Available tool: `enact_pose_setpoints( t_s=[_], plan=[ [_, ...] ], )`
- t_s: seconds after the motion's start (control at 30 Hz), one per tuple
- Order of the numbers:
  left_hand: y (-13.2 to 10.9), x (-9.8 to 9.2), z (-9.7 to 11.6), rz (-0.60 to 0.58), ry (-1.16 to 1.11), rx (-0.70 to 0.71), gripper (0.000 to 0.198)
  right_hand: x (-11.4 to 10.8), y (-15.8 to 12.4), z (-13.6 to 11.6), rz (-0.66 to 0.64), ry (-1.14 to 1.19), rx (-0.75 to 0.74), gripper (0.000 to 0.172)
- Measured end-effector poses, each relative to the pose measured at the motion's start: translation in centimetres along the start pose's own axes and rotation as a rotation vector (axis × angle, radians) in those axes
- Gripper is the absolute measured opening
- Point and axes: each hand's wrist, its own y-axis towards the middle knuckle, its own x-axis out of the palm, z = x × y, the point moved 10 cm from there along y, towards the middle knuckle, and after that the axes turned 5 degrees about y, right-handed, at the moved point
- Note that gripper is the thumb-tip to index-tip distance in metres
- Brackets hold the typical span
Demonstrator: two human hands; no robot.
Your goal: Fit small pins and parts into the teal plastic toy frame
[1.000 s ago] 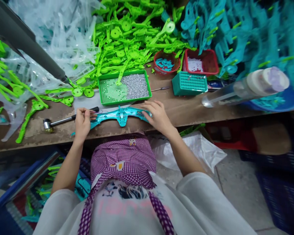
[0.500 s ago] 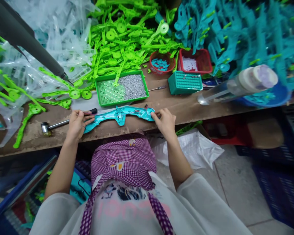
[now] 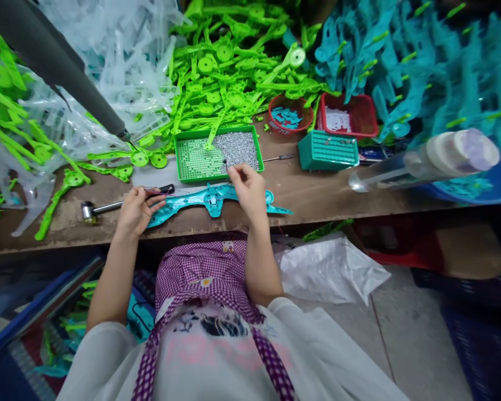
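Both hands (image 3: 137,209) (image 3: 246,189) crowd teal part (image 3: 211,199) near bench edge (image 3: 67,245).

Assembly workshop — workbench (image 3: 317,195) heaped with green plastic parts (image 3: 229,83).

The worn wooden counter (image 3: 317,192) carries a green screw tray (image 3: 183,170), a hammer (image 3: 104,207), a teal plastic frame (image 3: 183,203) and red baskets (image 3: 361,114).
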Motion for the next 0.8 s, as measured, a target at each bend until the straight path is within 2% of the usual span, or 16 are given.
enact_pose_setpoints(
  t_s=[0.1, 0.17, 0.23, 0.27, 0.33, 0.4, 0.5, 0.6, 0.67, 0.7, 0.73, 0.8],
  plan=[
    [-0.4, -2.7, 2.5, 0.121, -0.039, 0.156, 0.023, 1.3, -0.9, 2.5, -0.052, -0.11, 0.008, 0.028],
    [-1.5, -5.1, 4.6, 0.266, -0.021, 0.368, 0.021, 1.2, -1.9, 3.5, -0.057, -0.197, -0.012, 0.029],
    [-3.7, -7.1, 6.0, 0.431, 0.082, 0.614, 0.021, 1.0, -2.6, 3.7, -0.072, -0.274, -0.061, 0.029],
    [-5.1, -7.7, 6.2, 0.496, 0.186, 0.729, 0.02, 1.0, -2.9, 3.7, -0.073, -0.316, -0.083, 0.03],
    [-7.5, -7.7, 5.9, 0.546, 0.488, 0.909, 0.019, 0.7, -3.2, 3.9, -0.059, -0.419, -0.1, 0.031],
    [-8.7, -7.0, 4.5, 0.482, 0.828, 0.986, 0.019, 0.4, -3.1, 4.2, -0.037, -0.535, -0.091, 0.032],
    [-9.4, -8.4, 3.0, 0.508, 1.07, 0.931, 0.013, 0.0, -3.0, 4.6, -0.02, -0.676, -0.078, 0.034],
    [-9.1, -10.4, 3.7, 0.603, 1.02, 0.773, 0.015, -0.1, -3.1, 4.7, -0.015, -0.76, -0.084, 0.033],
    [-8.3, -11.5, 4.0, 0.631, 0.74, 0.64, 0.016, -0.1, -3.1, 4.7, -0.006, -0.797, -0.092, 0.032],
    [-7.5, -11.9, 3.5, 0.616, 0.52, 0.555, 0.016, -0.1, -3.1, 4.7, 0.001, -0.812, -0.097, 0.032],
    [-6.3, -11.9, 2.6, 0.569, 0.275, 0.441, 0.015, -0.1, -3.2, 4.6, 0.009, -0.825, -0.103, 0.032],
    [-4.0, -10.5, 0.4, 0.433, -0.136, 0.19, 0.014, -0.1, -3.2, 4.6, 0.022, -0.843, -0.115, 0.032]
  ],
)
